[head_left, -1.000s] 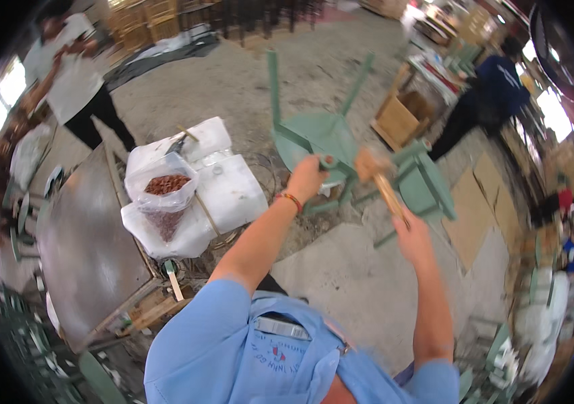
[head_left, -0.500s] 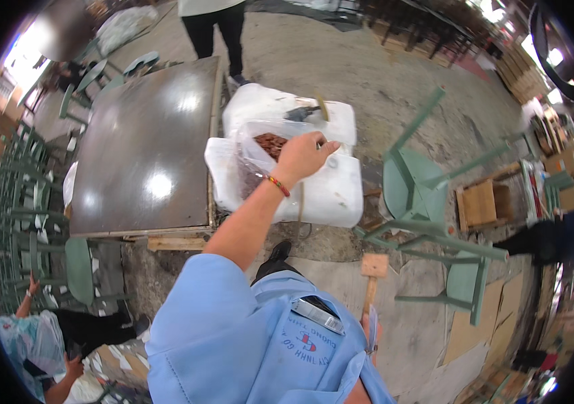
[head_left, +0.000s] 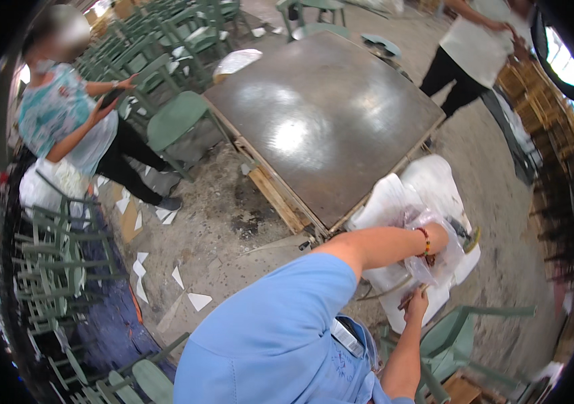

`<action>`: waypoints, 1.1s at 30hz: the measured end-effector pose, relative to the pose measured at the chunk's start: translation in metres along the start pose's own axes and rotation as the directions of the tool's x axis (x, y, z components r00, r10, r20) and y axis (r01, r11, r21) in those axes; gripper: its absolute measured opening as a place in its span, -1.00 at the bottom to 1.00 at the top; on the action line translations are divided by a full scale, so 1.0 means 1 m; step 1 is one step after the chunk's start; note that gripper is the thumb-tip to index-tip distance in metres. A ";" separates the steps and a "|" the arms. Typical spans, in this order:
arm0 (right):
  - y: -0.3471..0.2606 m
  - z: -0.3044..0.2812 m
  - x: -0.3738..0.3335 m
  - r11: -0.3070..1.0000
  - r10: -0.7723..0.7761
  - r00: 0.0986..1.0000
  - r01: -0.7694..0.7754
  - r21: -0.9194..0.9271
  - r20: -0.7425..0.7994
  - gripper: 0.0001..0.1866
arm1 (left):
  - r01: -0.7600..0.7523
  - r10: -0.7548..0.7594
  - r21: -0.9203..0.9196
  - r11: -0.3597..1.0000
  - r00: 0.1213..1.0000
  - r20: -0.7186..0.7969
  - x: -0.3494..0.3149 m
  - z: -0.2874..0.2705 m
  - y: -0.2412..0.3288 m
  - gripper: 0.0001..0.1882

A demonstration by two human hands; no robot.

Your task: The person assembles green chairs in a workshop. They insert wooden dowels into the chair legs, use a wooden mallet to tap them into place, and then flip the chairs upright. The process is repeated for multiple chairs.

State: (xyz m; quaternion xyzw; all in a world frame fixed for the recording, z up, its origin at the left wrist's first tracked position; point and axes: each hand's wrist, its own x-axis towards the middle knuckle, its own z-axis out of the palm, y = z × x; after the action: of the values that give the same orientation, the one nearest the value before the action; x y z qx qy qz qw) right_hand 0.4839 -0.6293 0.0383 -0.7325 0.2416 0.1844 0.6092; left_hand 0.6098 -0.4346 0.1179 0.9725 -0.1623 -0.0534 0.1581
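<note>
My left hand (head_left: 437, 238), with a beaded band at its wrist, reaches into a clear plastic bag (head_left: 423, 269). Its fingers are hidden in there, among small reddish-brown pieces that barely show. The bag rests on white foam-wrapped padding (head_left: 374, 202) beside the table corner. Just nearer to me, my right hand (head_left: 416, 304) is closed round the wooden handle of a mallet, whose head is hidden from sight. A dark power tool (head_left: 460, 229) with a yellowish part lies at the bag's far right side.
A large dark-topped table (head_left: 327, 121) stands ahead. Close at the right is an overturned green chair (head_left: 450, 347). One person (head_left: 75, 124) stands at the left with a phone, another (head_left: 470, 57) beyond the table. Stacked green chairs (head_left: 64, 262) line the left; paper scraps litter the floor.
My view has swung left. My left hand has gone from above the bag down into it. My right hand has come up beside the bag with the mallet.
</note>
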 end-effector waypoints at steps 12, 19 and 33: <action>0.023 0.009 -0.011 0.969 -0.051 0.998 0.058 -0.241 0.034 -0.47 | -0.185 -0.013 -0.225 0.957 0.744 -0.668 -0.154 -0.045 0.025 -0.81; 0.113 -0.055 -0.058 0.998 0.016 0.996 -0.010 -0.065 0.090 -0.94 | 0.379 -0.685 -0.710 0.593 0.701 -0.198 -0.432 0.073 -0.085 -0.64; 0.104 0.372 -0.179 0.477 0.379 0.737 0.363 -0.801 0.560 -0.79 | 0.982 -0.875 -0.187 -0.024 0.070 0.480 -0.892 0.149 -0.194 -0.67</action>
State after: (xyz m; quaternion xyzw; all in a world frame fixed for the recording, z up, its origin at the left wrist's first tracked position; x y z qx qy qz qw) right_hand 0.2870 -0.2554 -0.0143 -0.8142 -0.1233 0.5358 0.1866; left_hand -0.1947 -0.0067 -0.0388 0.7356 0.5382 -0.2899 0.2919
